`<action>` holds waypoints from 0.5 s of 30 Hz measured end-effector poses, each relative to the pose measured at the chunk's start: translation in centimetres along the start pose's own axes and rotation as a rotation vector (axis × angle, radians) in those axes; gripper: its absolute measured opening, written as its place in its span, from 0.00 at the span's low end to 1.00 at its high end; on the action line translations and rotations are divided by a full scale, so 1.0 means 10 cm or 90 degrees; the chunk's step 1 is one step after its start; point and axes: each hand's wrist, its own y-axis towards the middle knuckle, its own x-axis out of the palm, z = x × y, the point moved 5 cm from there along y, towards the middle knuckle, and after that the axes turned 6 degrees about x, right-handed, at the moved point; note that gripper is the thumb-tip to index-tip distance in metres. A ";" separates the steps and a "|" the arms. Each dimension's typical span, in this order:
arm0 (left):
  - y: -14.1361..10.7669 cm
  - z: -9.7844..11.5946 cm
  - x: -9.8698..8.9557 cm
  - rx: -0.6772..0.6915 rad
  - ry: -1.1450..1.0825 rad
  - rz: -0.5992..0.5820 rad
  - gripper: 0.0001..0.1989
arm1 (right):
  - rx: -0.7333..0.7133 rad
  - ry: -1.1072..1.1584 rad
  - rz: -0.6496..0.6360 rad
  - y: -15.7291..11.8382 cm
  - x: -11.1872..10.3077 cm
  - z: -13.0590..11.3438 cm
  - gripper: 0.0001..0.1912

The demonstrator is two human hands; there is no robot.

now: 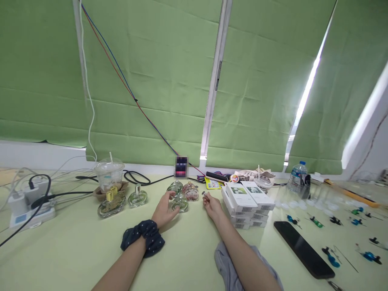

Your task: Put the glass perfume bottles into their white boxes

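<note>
My left hand (pixel 164 209) curls around the left side of a clear perfume bottle (pixel 181 204) standing on the table, thumb in front and fingers behind. Pinched in the fingertips of my right hand (pixel 212 207) is a small silver cap (pixel 204 195), to the right of that bottle. Just behind stand a greenish perfume bottle (pixel 175 187) and a pinkish perfume bottle (pixel 190 191) with a gold-toned top. Farther left are a silver-topped perfume bottle (pixel 137 197) and a larger gold-capped perfume bottle (pixel 112 204).
White boxes (pixel 242 198) are stacked by my right forearm. A black phone (pixel 303 248) lies at the right, near several small blue, green and black parts (pixel 333 256). A plastic cup (pixel 109 173) and a power strip (pixel 32 216) with cables are at the left; a water bottle (pixel 298 180) stands at the back right.
</note>
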 end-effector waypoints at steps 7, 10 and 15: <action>0.00 0.63 0.22 0.260 0.241 0.007 0.14 | 0.195 0.013 -0.131 -0.16 0.11 0.06 0.18; -0.03 0.74 0.37 0.307 0.278 -0.008 0.16 | 0.254 -0.010 -0.200 -0.26 0.17 0.09 0.17; -0.03 0.71 0.43 0.333 0.233 -0.025 0.10 | 0.273 -0.045 -0.304 -0.43 0.28 0.11 0.17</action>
